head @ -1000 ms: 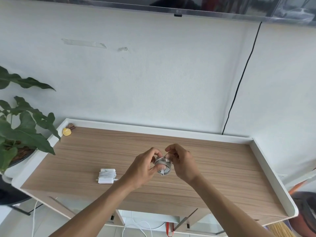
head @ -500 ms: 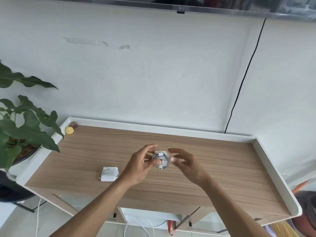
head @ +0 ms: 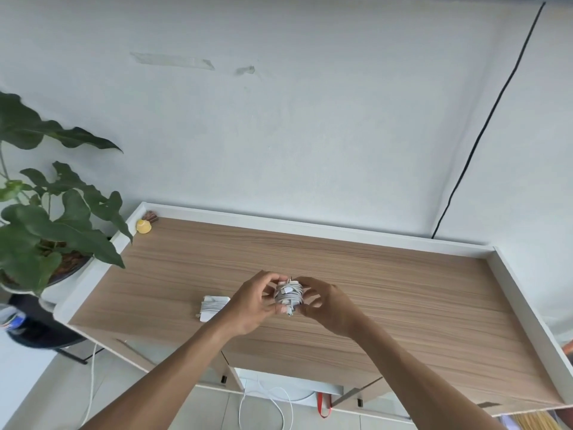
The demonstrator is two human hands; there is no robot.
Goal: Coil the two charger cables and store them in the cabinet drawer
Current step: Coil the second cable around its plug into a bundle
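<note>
Leaves of a potted plant (head: 46,218) fill the left edge, just beside the counter (head: 403,305), which has a wooden top and a raised white rim. In the far left corner of the counter lies a small yellow object (head: 143,226), close against the rim. More to the middle, a wound charger cable (head: 212,307), white, lies flat on the wood. Its right end is hidden behind the left hand (head: 248,305).

The left hand and the right hand (head: 328,305) come together over the middle of the counter. Both grip the grey cable bundle (head: 288,294) between them, and the fingers of each hand curl round its sides. The bundle stands upright in their hold, and a white plug end shows at its bottom. Whether it touches the wood I cannot tell.

Below the front edge of the counter a white cord (head: 279,405) lies on the floor tiles, near a red strap (head: 322,406). On the wall at the right a thin black wire (head: 483,128) runs down to the back rim.
</note>
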